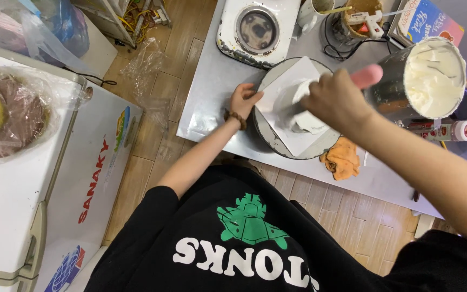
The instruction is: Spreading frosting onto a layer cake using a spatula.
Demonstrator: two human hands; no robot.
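A small white-frosted cake (pixel 298 111) sits on a white square board (pixel 290 86) atop a round grey turntable (pixel 266 135) on a metal table. My left hand (pixel 242 101) rests on the turntable's left rim, a beaded bracelet on its wrist. Over the cake, my right hand (pixel 333 100) is closed around a tool with a pink handle (pixel 367 76); the tool's blade is hidden behind the hand.
A steel bowl of white cream (pixel 433 75) stands right of the cake. An orange cloth (pixel 342 159) lies at the table's front edge. A white single burner (pixel 258 30), cups and a glue gun (pixel 368 20) are behind. A white chest freezer (pixel 39 178) stands at left.
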